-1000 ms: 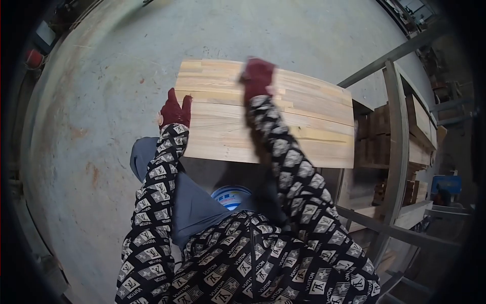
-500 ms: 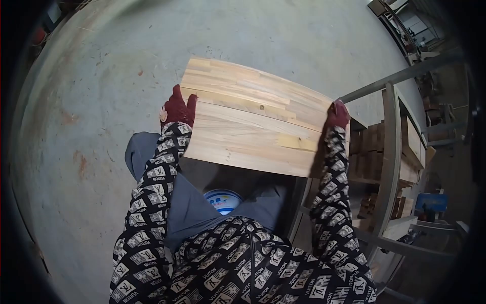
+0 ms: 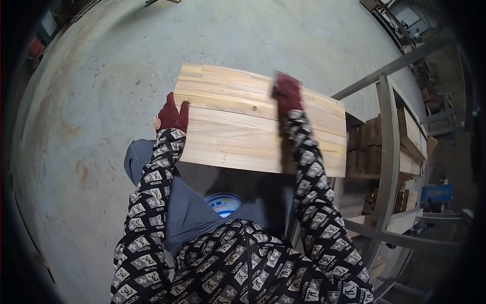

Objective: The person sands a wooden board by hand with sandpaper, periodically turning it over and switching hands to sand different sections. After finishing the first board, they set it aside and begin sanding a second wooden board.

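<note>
A wide, light wooden board (image 3: pixel 228 129) made of joined strips lies in front of my body. My left hand (image 3: pixel 173 114), in a dark red glove, grips the board's left edge, with the thumb on top. Over the right half of the board is my right hand (image 3: pixel 287 92), also gloved in dark red. It is smeared by motion, so its fingers and any contact with the board cannot be made out. A dark shadow falls on the wood beside that forearm.
A metal frame rack (image 3: pixel 387 152) stands at the right, with stacked wood blocks (image 3: pixel 367 142) on it. Beyond it is a blue box (image 3: pixel 437 193). Between my legs sits a blue and white bucket (image 3: pixel 224 203). Concrete floor (image 3: pixel 101 101) extends to the left.
My right hand has left the board's right edge and moved left over its surface. My left hand still holds the left edge, and the board appears slightly lower and further left.
</note>
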Tool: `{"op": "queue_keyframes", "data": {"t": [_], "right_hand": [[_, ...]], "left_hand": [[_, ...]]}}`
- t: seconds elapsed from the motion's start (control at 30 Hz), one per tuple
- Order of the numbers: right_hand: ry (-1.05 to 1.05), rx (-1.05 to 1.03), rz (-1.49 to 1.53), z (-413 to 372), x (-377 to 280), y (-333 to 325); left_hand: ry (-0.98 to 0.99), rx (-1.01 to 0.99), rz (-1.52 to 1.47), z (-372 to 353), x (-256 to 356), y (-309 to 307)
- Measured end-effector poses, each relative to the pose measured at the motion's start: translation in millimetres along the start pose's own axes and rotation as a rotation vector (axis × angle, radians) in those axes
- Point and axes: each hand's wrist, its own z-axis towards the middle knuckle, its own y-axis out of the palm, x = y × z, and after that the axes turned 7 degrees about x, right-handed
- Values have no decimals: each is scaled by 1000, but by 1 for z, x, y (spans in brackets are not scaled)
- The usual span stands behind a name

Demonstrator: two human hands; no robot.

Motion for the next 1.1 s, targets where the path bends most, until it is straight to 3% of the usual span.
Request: {"op": "queue_keyframes", "data": {"t": [0.03,0.07,0.1,0.13,0.2,0.27,0.3,0.33,0.37,0.43,0.47,0.53,0.57,0.6,0.67,0.73,0.77,0.8,0.87,0.9,1.0,1.07,1.1], "right_hand": [[-10,23,-222,9,17,-39],[80,169,-152,10,62,-67],[-274,97,-590,16,102,-116],[-226,204,-506,12,126,-141],[-137,286,-521,-1,85,-171],[-26,181,-752,4,105,-161],[-105,231,-668,0,66,-140],[53,86,-782,-9,43,-111],[135,72,-596,-23,58,-70],[100,163,-153,-31,-131,-8],[111,176,-158,-55,-142,22],[-146,-162,-38,-95,-145,55],[-294,-323,-181,-85,-197,31],[-220,-443,-130,-82,-211,19],[-189,-382,-97,-95,-179,-4],[-80,-183,-25,-107,-117,-40],[257,-21,167,-111,-81,-61],[-70,-13,-314,-105,-48,-105],[-42,64,-487,-101,13,-177],[-27,103,-346,-82,0,-203],[-84,314,-437,-91,16,-207],[165,192,-560,-89,9,-171],[19,212,-565,-95,-20,-137]], "left_hand": [[21,16,-13,0,-3,5],[38,34,-23,0,-4,4],[2,-5,-8,1,-4,3],[-27,-53,-2,2,4,-6],[-31,-57,38,3,8,-11],[54,39,58,3,-3,3],[45,37,51,4,-4,7],[43,30,43,3,1,2],[33,20,50,3,2,1],[39,3,62,2,2,0],[49,24,58,1,0,1],[63,42,50,1,0,1],[44,18,8,0,0,0],[23,-3,-34,0,-1,-1],[25,29,-17,0,-7,4],[23,13,16,1,-8,6],[10,9,21,0,-4,3],[-2,2,13,-1,-1,0],[-17,-45,17,2,-1,1],[-13,-25,23,2,-3,4],[-27,-39,36,4,-6,6],[-30,-33,37,3,-2,2],[-26,-31,41,3,-3,3]]}}
